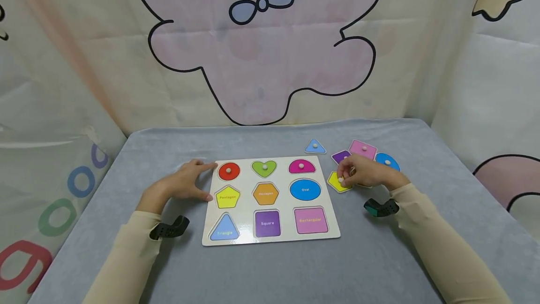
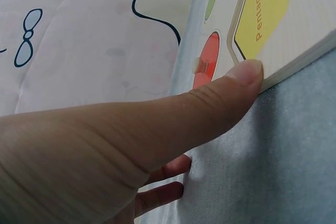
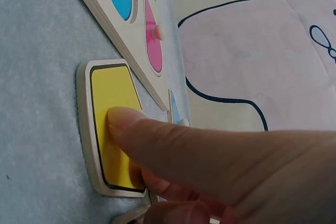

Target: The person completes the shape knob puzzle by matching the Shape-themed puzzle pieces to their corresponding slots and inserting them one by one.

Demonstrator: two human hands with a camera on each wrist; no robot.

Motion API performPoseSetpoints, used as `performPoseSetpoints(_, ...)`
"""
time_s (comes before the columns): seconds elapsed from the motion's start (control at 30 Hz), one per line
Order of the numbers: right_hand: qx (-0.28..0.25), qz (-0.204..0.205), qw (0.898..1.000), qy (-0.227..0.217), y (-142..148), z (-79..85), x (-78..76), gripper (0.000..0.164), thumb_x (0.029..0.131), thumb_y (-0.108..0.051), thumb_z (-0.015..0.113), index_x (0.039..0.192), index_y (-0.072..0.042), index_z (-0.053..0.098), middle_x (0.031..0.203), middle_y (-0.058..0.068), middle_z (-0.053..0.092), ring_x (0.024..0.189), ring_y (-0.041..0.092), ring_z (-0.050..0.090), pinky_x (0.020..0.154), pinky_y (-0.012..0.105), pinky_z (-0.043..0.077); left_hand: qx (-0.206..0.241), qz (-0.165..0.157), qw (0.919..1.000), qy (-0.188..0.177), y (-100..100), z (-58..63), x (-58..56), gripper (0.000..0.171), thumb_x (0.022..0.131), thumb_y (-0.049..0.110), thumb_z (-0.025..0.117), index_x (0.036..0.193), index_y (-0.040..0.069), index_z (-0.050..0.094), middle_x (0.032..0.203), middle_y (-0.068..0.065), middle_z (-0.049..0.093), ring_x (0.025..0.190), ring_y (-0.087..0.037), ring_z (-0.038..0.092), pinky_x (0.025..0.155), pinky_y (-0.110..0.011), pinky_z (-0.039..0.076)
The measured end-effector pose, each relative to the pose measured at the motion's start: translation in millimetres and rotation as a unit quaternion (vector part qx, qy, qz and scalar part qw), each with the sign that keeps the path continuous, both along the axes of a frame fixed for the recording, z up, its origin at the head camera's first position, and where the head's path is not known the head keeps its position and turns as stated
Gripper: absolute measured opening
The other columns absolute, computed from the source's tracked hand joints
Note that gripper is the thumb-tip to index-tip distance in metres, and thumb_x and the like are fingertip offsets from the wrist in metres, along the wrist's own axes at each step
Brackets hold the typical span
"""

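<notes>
A white shape puzzle board [image 1: 246, 222] lies flat on the table. Its red circle [image 1: 229, 171], green heart [image 1: 264, 169] and pink half circle [image 1: 301, 166] carry knobs; the recesses below show printed shapes such as Pentagon and Oval. At the board's left edge rests my left hand [image 1: 179, 183], thumb on the rim beside the Pentagon recess [image 2: 262, 11], forefinger near the top corner. Right of the board, my right hand [image 1: 366, 172] pinches a yellow puzzle piece [image 3: 113, 87] at its knob, which the thumb hides in the right wrist view. That piece appears to lie on the cloth.
Around my right hand lie a purple piece [image 1: 340, 156], a pink rectangle [image 1: 368, 147] and a blue oval [image 1: 388, 160]. A blue triangle [image 1: 314, 147] sits behind the board's top right corner. Grey cloth [image 1: 270, 276] covers the table; a printed curtain [image 1: 270, 60] hangs behind it.
</notes>
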State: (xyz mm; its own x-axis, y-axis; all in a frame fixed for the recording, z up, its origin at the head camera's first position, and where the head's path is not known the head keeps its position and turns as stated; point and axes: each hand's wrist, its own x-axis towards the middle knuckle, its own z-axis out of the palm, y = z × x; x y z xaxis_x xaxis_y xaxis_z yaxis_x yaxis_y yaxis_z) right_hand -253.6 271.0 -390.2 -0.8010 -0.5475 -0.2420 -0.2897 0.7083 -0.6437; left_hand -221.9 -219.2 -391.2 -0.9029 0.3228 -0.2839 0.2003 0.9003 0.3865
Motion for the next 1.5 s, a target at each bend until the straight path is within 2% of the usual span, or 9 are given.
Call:
performPoseSetpoints(0.27, 0.006, 0.004, 1.0, 0.013, -1, 0.8, -2.7, 0.011, 0.089, -0.008, 0.076, 0.093, -0.002, 0.067, 0.078, 0.003, 0.055, 0.074, 0.017, 0.05, 0.061, 0.022, 0.042, 0.0, 0.003, 1.0, 0.005, -2, -0.2, -0.6, 0.1, 0.076, 0.041, 0.088, 0.158, 0.018, 0.036, 0.155, -0.029, 0.033, 0.139, -0.047, 0.035, 0.109, -0.069, 0.039)
performPoseSetpoints(0.53, 0.007, -0.004, 1.0, 0.003, -2, -4.6, 0.6, 0.012, 0.088, -0.007, 0.076, 0.092, -0.002, 0.066, 0.077, 0.003, 0.054, 0.075, 0.018, 0.05, 0.061, 0.021, 0.043, -0.006, 0.002, 1.0, -0.001, -2, -0.7, 0.0, 0.1, 0.075, 0.041, 0.089, 0.158, 0.017, 0.037, 0.155, -0.029, 0.034, 0.138, -0.048, 0.035, 0.108, -0.07, 0.04)
performPoseSetpoints(0.77, 0.01, -0.008, 1.0, 0.013, -2, -4.7, 2.3, 0.011, 0.088, -0.006, 0.076, 0.092, -0.002, 0.066, 0.078, 0.003, 0.055, 0.075, 0.017, 0.05, 0.061, 0.021, 0.043, 0.0, 0.002, 1.0, 0.003, -1, -1.8, 0.6, 0.1, 0.075, 0.041, 0.089, 0.157, 0.017, 0.038, 0.153, -0.029, 0.036, 0.137, -0.046, 0.036, 0.109, -0.069, 0.04)
performPoseSetpoints(1.1, 0.012, -0.009, 1.0, 0.0, -2, -10.3, 5.0, 0.011, 0.088, -0.007, 0.076, 0.092, -0.003, 0.066, 0.077, 0.002, 0.054, 0.074, 0.017, 0.05, 0.061, 0.021, 0.044, 0.004, -0.02, 0.9997, 0.011, -3, -6.3, 4.7, 0.098, 0.076, 0.04, 0.089, 0.156, 0.014, 0.039, 0.151, -0.029, 0.038, 0.133, -0.046, 0.04, 0.109, -0.067, 0.04)
performPoseSetpoints(1.5, 0.005, -0.004, 1.0, 0.006, -1, -2.3, -0.1, 0.01, 0.089, -0.006, 0.075, 0.093, -0.002, 0.067, 0.077, 0.003, 0.055, 0.073, 0.017, 0.05, 0.059, 0.021, 0.042, 0.001, -0.009, 0.9999, 0.008, -1, -0.3, 1.1, 0.1, 0.076, 0.041, 0.088, 0.157, 0.015, 0.037, 0.153, -0.03, 0.036, 0.137, -0.048, 0.036, 0.108, -0.07, 0.039)
